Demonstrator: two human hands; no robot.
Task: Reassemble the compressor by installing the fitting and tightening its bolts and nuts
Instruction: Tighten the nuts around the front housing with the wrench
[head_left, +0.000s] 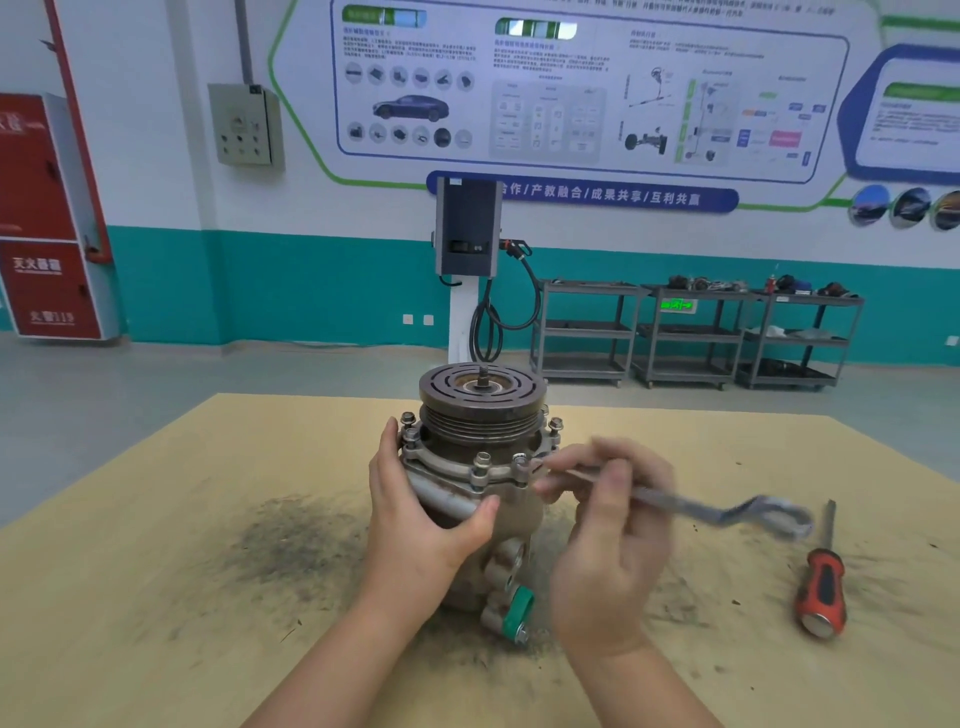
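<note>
The compressor (480, 415) stands upright on the wooden table (156, 519), pulley on top, with several bolts (521, 462) sticking up around its flange. My left hand (415, 519) grips the compressor body from the left, thumb across the front. My right hand (613, 535) holds a ring wrench (727, 512), blurred by motion. The wrench's near end sits at the front right flange bolt, and its far ring end points right. A green-capped fitting (519, 610) sits low on the compressor's front.
A red-handled screwdriver (823, 587) lies on the table to the right. Dark dust and metal grit cover the tabletop around the compressor. Beyond the table stand a charging post (467, 234) and grey shelving carts (696, 332) by the wall.
</note>
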